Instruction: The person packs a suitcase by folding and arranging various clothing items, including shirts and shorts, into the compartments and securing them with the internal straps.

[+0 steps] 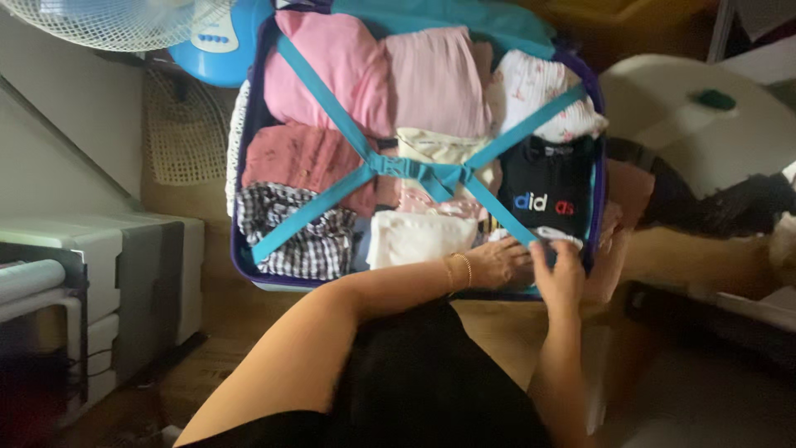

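The suitcase (249,265) lies open on the floor, its purple rim framing folded clothes packed edge to edge. Two teal straps cross over the load and meet at a buckle (413,170) near the centre of the case.

Left to right across the near row: a black-and-white checked garment (290,241) at the 8 o'clock corner, a cream folded piece (410,236) at 6 o'clock, then a black garment with coloured lettering (547,187) at 4 o'clock.

The strap end in question is the lower right arm of the cross, the teal strap (497,207). Its long axis runs from the buckle toward 4 o'clock, down to the near right corner of the case, where both hands meet it.

The left hand (497,261), with a thin gold bracelet (462,270) at the wrist, rests palm down on the clothes at the near rim, just to the 9 o'clock side of the strap end. Its grip appears flat and loosely spread; whether it holds anything cannot be told.

The right hand (562,274) is the nearer one. Its fingers curl over the strap end at the corner. The grip looks closed around the strap, though the blur hides the exact contact.

Behind the case, at 11 o'clock, stands a blue-and-white fan (211,37).
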